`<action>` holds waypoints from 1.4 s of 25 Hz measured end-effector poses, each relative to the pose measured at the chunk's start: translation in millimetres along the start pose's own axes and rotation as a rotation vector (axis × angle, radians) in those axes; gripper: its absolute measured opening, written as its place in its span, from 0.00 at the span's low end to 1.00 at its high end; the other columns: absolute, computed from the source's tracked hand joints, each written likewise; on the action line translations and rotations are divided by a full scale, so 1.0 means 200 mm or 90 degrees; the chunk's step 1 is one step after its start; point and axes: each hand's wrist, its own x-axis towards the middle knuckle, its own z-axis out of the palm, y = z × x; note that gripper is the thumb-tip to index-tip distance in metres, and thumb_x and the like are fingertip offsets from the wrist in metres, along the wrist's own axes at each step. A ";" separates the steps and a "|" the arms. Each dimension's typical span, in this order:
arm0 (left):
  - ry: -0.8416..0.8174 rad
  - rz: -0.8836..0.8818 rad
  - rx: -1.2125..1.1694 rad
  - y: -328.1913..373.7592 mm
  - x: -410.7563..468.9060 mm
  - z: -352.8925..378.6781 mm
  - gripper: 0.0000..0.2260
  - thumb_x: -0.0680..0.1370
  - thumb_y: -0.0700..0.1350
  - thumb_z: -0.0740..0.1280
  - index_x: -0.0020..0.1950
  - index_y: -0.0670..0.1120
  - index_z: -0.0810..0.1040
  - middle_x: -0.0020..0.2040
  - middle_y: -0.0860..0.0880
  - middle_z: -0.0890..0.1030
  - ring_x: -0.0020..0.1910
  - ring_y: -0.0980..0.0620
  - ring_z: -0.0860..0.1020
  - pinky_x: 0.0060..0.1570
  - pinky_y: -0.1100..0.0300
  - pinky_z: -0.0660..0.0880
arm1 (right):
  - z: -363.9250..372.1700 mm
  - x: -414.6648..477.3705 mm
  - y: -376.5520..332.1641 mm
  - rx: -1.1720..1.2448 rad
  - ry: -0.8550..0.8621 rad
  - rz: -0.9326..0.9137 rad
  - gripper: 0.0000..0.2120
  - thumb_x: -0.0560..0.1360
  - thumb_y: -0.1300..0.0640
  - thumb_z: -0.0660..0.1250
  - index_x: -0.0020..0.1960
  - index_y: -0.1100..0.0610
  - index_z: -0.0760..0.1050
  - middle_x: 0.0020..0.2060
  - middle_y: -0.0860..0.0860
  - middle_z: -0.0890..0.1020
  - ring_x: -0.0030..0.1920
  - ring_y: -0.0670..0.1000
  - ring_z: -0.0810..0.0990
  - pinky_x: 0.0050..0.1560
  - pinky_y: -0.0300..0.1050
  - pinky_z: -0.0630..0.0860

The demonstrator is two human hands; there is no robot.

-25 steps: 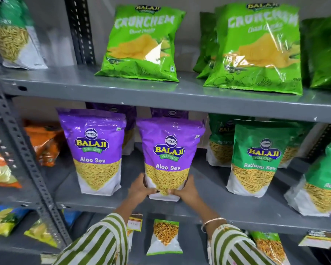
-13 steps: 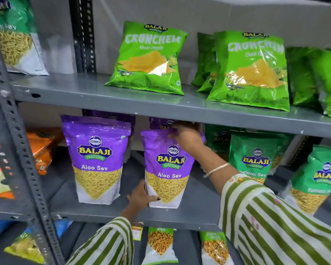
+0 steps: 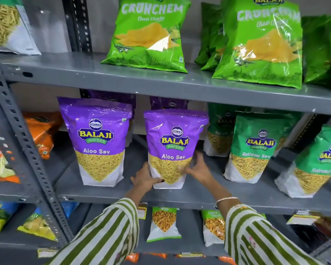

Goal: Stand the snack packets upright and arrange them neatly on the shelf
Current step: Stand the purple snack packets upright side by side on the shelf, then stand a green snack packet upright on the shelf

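The purple Aloo Sev packet (image 3: 174, 148) stands upright, long axis vertical, on the middle shelf (image 3: 199, 196), the left hand (image 3: 144, 179) pressing its lower left corner, the spread right hand (image 3: 200, 170) blurred beside its lower right edge, equally near.

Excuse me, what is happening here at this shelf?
A person is tidying snack packets on a grey shelf. Both hands are at the base of one purple Aloo Sev packet: the left hand touches its lower left corner, the right hand, blurred, is at its lower right. The packet stands upright, beside another purple one.
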 end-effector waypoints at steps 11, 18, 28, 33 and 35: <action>-0.041 0.041 -0.010 -0.01 0.00 -0.01 0.34 0.67 0.49 0.74 0.67 0.45 0.62 0.69 0.44 0.72 0.68 0.42 0.68 0.67 0.46 0.60 | 0.07 -0.02 0.19 -0.103 0.003 0.061 0.38 0.65 0.60 0.77 0.68 0.63 0.60 0.66 0.59 0.72 0.66 0.58 0.71 0.64 0.49 0.69; 0.282 0.440 0.379 -0.10 -0.19 0.18 0.36 0.70 0.63 0.57 0.72 0.45 0.56 0.78 0.46 0.48 0.77 0.47 0.48 0.66 0.48 0.58 | -0.45 -0.06 0.37 -0.237 0.225 0.123 0.41 0.65 0.52 0.76 0.69 0.66 0.60 0.66 0.64 0.70 0.67 0.63 0.67 0.68 0.55 0.63; -0.040 0.143 -0.129 0.82 -0.12 1.02 0.38 0.67 0.41 0.75 0.72 0.37 0.58 0.72 0.40 0.65 0.72 0.45 0.64 0.64 0.62 0.62 | -1.24 0.30 0.81 -0.097 0.102 0.115 0.60 0.45 0.37 0.79 0.67 0.67 0.64 0.63 0.62 0.75 0.64 0.58 0.73 0.64 0.55 0.70; -0.064 0.005 -0.123 0.95 -0.02 1.18 0.23 0.66 0.40 0.75 0.59 0.42 0.72 0.63 0.40 0.77 0.61 0.45 0.75 0.44 0.63 0.64 | -1.21 0.38 0.84 0.016 -0.050 0.052 0.38 0.57 0.61 0.81 0.63 0.64 0.70 0.57 0.58 0.79 0.57 0.50 0.75 0.56 0.46 0.75; -0.030 0.001 -0.134 0.91 -0.02 1.17 0.21 0.65 0.40 0.77 0.54 0.42 0.74 0.59 0.39 0.79 0.56 0.45 0.78 0.45 0.62 0.67 | -1.17 0.38 0.85 0.039 -0.051 0.028 0.37 0.56 0.60 0.79 0.62 0.63 0.71 0.54 0.57 0.79 0.58 0.53 0.77 0.51 0.39 0.73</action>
